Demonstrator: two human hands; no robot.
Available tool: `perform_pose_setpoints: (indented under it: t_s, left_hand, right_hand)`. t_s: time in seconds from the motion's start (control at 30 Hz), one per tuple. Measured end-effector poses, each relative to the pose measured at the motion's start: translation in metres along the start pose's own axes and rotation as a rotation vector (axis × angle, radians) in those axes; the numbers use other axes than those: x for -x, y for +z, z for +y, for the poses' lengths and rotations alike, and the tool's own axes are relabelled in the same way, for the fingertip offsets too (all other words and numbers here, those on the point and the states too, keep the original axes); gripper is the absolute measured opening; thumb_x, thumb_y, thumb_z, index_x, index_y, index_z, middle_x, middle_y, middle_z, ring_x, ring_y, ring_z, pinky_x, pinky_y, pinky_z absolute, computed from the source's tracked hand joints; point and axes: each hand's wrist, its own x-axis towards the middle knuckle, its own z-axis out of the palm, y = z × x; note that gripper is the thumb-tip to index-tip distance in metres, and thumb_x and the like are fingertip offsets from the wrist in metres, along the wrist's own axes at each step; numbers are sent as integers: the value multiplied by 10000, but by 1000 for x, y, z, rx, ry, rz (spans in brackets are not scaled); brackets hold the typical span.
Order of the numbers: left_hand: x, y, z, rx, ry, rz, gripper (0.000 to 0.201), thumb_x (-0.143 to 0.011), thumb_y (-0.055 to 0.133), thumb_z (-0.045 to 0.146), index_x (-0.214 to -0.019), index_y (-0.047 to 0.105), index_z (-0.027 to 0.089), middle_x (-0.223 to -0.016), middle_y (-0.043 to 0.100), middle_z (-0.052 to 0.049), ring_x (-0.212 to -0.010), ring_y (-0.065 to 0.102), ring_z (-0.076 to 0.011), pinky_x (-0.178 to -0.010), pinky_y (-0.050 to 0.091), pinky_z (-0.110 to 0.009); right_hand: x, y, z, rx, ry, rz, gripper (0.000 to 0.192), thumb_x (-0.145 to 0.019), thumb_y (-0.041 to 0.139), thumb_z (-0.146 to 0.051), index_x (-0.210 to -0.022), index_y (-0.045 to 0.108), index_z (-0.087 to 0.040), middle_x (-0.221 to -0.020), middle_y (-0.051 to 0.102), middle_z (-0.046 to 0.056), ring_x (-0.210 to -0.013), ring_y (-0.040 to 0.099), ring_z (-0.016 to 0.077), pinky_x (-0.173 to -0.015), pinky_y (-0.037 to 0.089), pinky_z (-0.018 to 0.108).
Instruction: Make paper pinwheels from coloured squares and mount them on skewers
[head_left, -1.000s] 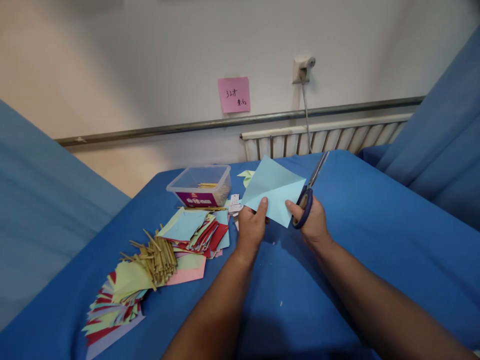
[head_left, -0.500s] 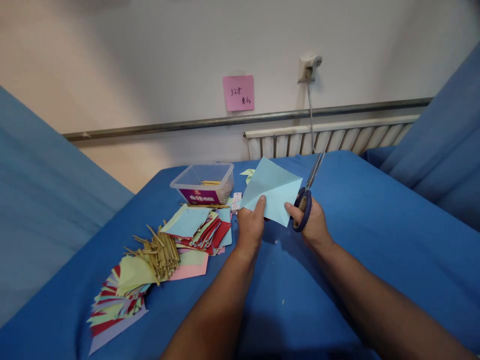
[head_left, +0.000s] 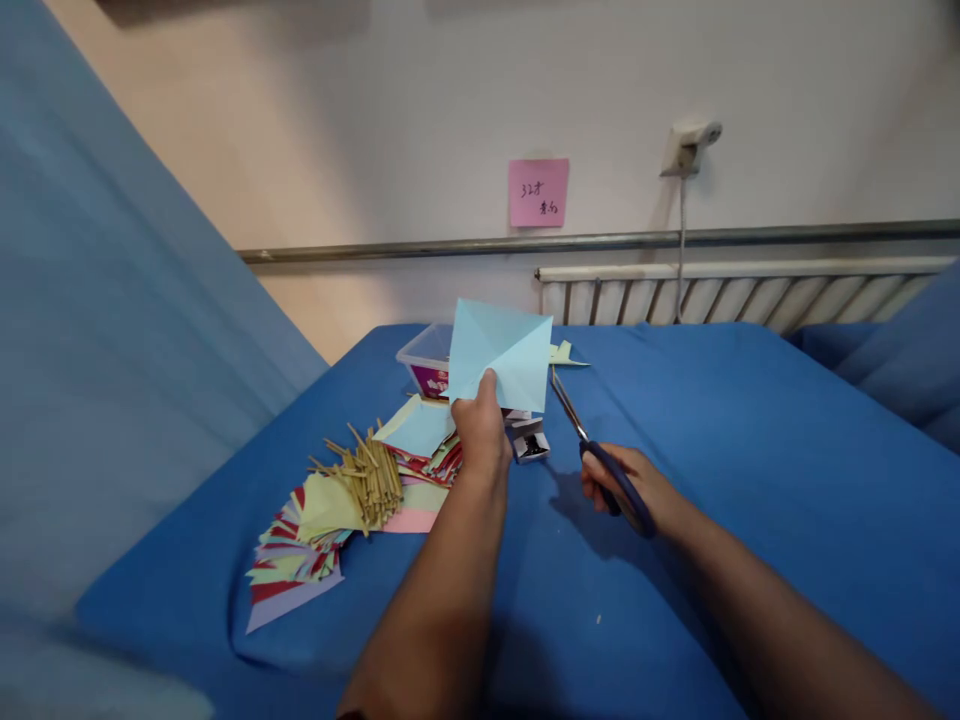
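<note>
The left hand (head_left: 480,432) pinched a creased, light-blue square paper sheet (head_left: 499,352) by its lower edge, holding it upright above the blue cloth-covered table (head_left: 712,420). The right hand (head_left: 626,485) gripped blue-handled metal scissors (head_left: 596,458), blades nearly closed, tips just beside the sheet's lower right corner.

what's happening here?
A person sits at a blue-covered table. The left hand holds up a light blue paper square by its lower edge. The right hand grips blue-handled scissors, blades pointing toward the paper but apart from it. To the left lie stacks of coloured paper, a bundle of sticks and a plastic tub.
</note>
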Motion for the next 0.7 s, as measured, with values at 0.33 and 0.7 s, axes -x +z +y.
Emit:
perform_pose_setpoints:
  t_s: [0.33,0.7]
  left_hand:
    - [-1,0,-3,-39,-36,32,258,-723,694,303,-890,681,107,-850,731,-104,-907,698,-237,-805,553,-356]
    - [7,5,5,9,-172,-16,271,-753,654,292,-970,663,130,-850,716,-79,-689,690,-193,-694,573,-368]
  right_hand:
    - [5,6,-7,156,31,-80,388,-825,582,-534,-689,574,-171,-613,582,3,-545,540,131,-512,396,241]
    - [1,5,10,84,66,-94,469,-815,575,-613,-713,608,-156,-582,596,11,-496,541,122,-476,397,238]
